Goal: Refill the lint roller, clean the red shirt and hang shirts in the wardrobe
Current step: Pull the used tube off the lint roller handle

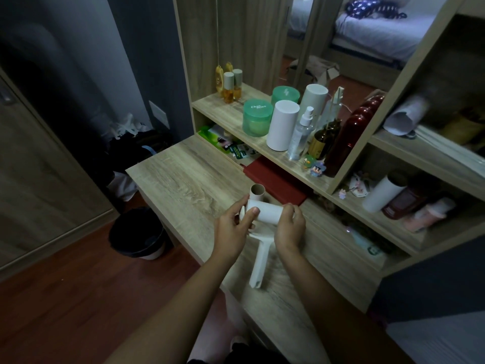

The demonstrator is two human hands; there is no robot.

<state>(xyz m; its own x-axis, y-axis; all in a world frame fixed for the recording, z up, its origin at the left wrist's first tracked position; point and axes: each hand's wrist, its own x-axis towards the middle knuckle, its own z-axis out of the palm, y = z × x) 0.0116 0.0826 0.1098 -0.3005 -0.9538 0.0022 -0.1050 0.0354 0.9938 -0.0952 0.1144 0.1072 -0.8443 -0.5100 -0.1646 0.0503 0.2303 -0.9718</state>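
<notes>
The right end of the white roll [267,212] is covered by the curled fingers of the right grip [290,227]. The head of the lint roller [258,261] is hidden behind the roll and the left grip [232,229]. Both forearms are cut off by the bottom edge. The print on the packets [223,143] under the shelf [228,111] is too small and blurred to be read.

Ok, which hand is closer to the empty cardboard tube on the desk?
Left. The left hand sits just beside the cardboard tube; the right hand grips the other end of the white roll, farther away.
</notes>
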